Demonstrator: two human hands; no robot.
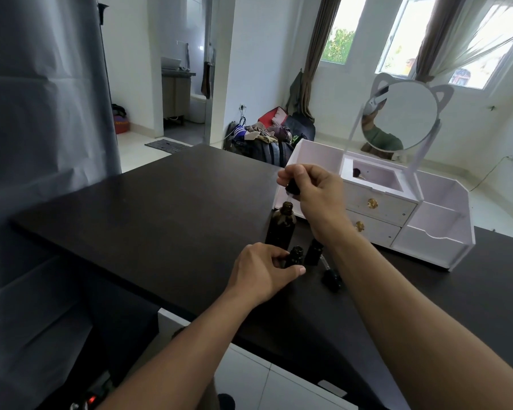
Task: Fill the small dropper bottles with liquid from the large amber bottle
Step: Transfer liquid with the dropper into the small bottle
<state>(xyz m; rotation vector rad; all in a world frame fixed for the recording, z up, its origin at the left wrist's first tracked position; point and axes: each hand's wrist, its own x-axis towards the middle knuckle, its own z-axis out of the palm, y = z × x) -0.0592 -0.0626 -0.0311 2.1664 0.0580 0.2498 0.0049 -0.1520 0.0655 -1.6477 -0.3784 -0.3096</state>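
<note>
right hand (311,190) pinches dropper (292,189) (rubber-topped) over amber bottle (281,227)

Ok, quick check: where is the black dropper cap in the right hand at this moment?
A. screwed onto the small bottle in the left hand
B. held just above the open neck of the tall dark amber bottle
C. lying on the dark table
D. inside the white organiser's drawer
B: the right hand pinches the black dropper cap directly above the open neck of the tall dark amber bottle.
</note>
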